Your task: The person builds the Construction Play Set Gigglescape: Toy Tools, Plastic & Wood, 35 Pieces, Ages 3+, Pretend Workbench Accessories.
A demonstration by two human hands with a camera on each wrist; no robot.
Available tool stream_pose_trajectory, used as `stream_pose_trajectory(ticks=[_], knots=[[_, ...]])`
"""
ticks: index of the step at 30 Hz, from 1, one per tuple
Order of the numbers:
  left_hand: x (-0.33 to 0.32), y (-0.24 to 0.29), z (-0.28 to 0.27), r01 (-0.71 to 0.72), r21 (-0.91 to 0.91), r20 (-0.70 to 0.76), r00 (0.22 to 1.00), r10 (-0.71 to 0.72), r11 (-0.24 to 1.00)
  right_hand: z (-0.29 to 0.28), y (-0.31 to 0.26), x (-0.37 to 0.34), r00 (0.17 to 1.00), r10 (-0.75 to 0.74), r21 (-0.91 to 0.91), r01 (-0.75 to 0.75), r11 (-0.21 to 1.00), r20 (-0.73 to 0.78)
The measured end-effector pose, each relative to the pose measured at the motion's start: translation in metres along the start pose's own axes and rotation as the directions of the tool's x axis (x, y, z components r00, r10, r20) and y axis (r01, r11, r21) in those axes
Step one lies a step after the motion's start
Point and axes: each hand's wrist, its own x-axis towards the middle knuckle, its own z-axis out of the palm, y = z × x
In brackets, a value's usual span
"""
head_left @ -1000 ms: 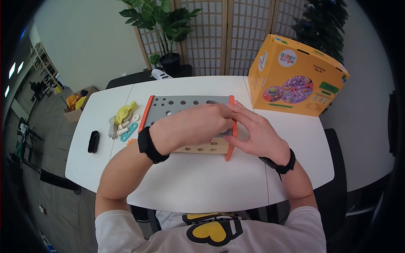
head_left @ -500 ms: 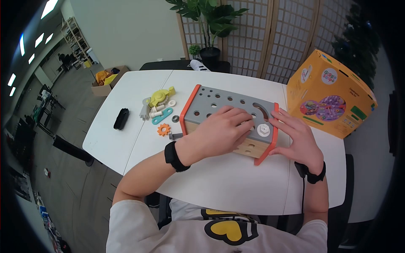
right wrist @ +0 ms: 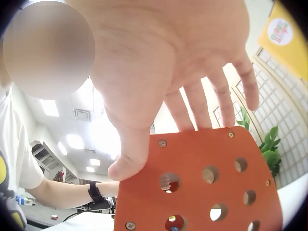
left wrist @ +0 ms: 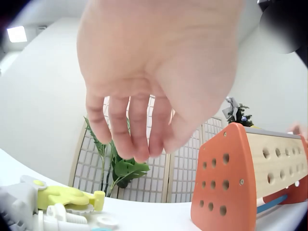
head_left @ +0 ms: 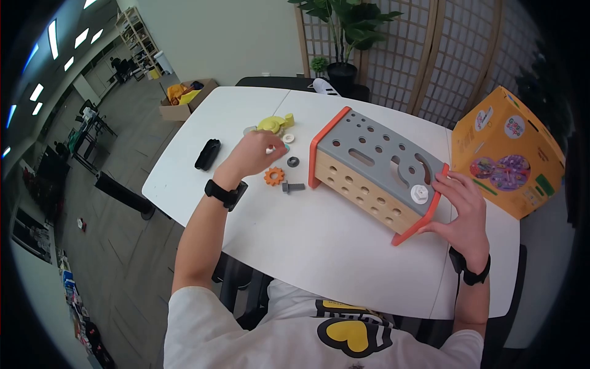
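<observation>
Above the loose toy parts on the left, my left hand [head_left: 251, 154] hangs with fingers loosely bent and holds nothing. Below and beyond it in the left wrist view lie a yellow piece [left wrist: 65, 197], white screws [left wrist: 60, 221] and a grey piece [left wrist: 19, 199]. In the head view the hand covers most of a teal strip. My right hand [head_left: 461, 212] holds the orange end panel [right wrist: 192, 159] of a toy workbench [head_left: 369, 154], fingertips over its top edge and thumb along its front side edge. A white hex-headed bolt [head_left: 420, 194] sits in the grey top near that end.
An orange gear [head_left: 274, 176], a grey bolt [head_left: 294, 187] and a dark grey nut [head_left: 293, 162] lie between my left hand and the workbench. A black case [head_left: 208, 154] is farther left. The large yellow box [head_left: 510, 154] stands at the right.
My left hand has left the workbench top and moved left over the loose parts. The right hand stays at the orange end panel. The head view has turned left.
</observation>
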Motion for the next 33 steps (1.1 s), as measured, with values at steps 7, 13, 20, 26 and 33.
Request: stream_pose_trajectory(ticks=[7, 13, 20, 26, 33], knots=[[-0.020, 0.015, 0.029, -0.067, 0.118, 0.368, 0.930, 0.019, 0.991, 0.003, -0.002, -0.001, 0.999, -0.034, -0.035, 0.032, 0.999, -0.034], [-0.031, 0.030, 0.026, -0.079, 0.001, 0.352, 0.933, 0.073, 0.997, 0.009, -0.007, -0.003, 0.996, -0.055, -0.065, 0.051, 0.997, -0.065], [-0.039, 0.101, 0.013, -0.306, -0.321, 0.061, 0.938, 0.342, 0.896, 0.010, -0.008, -0.003, 0.995, -0.084, -0.043, 0.081, 0.996, -0.061], [-0.030, 0.135, 0.032, -0.459, -0.288, -0.034, 0.882, 0.470, 0.841, 0.008, -0.009, -0.004, 0.996, -0.087, -0.071, 0.085, 0.994, -0.029], [-0.020, 0.148, 0.053, -0.469, -0.175, -0.049, 0.882, 0.468, 0.866, 0.003, -0.014, -0.006, 0.998, -0.068, -0.068, 0.069, 0.995, 0.016]])
